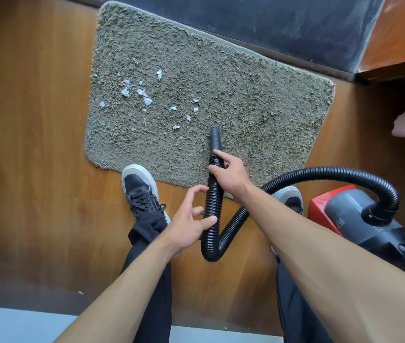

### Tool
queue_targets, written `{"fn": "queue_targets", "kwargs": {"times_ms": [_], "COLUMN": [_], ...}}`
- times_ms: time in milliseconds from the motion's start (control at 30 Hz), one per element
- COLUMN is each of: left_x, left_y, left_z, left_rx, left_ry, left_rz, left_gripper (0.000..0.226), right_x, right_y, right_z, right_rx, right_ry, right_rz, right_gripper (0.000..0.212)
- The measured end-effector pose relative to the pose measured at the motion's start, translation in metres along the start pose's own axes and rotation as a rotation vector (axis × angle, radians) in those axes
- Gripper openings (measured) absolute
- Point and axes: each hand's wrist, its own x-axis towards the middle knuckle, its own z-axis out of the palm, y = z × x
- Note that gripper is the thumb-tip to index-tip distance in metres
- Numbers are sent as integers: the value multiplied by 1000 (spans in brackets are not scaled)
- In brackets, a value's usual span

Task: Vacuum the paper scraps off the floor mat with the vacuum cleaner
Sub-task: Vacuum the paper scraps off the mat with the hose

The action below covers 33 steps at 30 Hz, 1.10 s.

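A grey-green shaggy floor mat (246, 100) lies on the wooden floor. Several white paper scraps (147, 100) are scattered over its left-centre part. A black ribbed vacuum hose (212, 201) ends in a smooth nozzle (215, 138) that points at the mat, just right of the nearest scraps. My right hand (230, 173) grips the hose right behind the nozzle. My left hand (191, 220) holds the hose lower down, thumb on the ribs and fingers loosely curled. The hose loops back to the grey and red vacuum cleaner (359, 216) at the right.
My left shoe (139, 186) stands at the mat's near edge; my right shoe (290, 196) is partly behind my right arm. A dark threshold (270, 23) runs along the mat's far side. Wooden furniture (399, 38) is at the upper right, a pale surface (11, 323) at the bottom left.
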Motion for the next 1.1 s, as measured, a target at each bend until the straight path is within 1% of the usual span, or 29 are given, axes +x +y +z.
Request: {"fn": "queue_targets", "kwargs": {"times_ms": [167,300,400,500,667,900,1000,1100], "left_x": [-7,-4,3,13,26,37,40,39], "left_y": [-5,-5,-3,0,5,15,17,19], "left_z": [-13,-10,0,13,34,50,51,46], "left_rx": [-44,-34,18,88,178,327,390,354], "left_ry": [74,99,77,48,-10,-60,-92,-101], "left_rz": [48,70,62,77,60,36,32,31], "left_gripper": [56,55,55,57,58,58,58,59], "right_x": [1,3,3,5,5,6,6,8], "right_y": [-17,-19,-13,-2,15,41,46,40], "right_z": [19,17,3,-18,-51,-66,-70,-69], "right_rx": [-49,-45,-19,67,209,387,393,372], "right_ry": [-69,-73,-40,12,71,248,249,223], "right_rz": [-62,-55,-31,0,62,151,162,147], "right_gripper": [56,57,58,60,54,53,52,53]}}
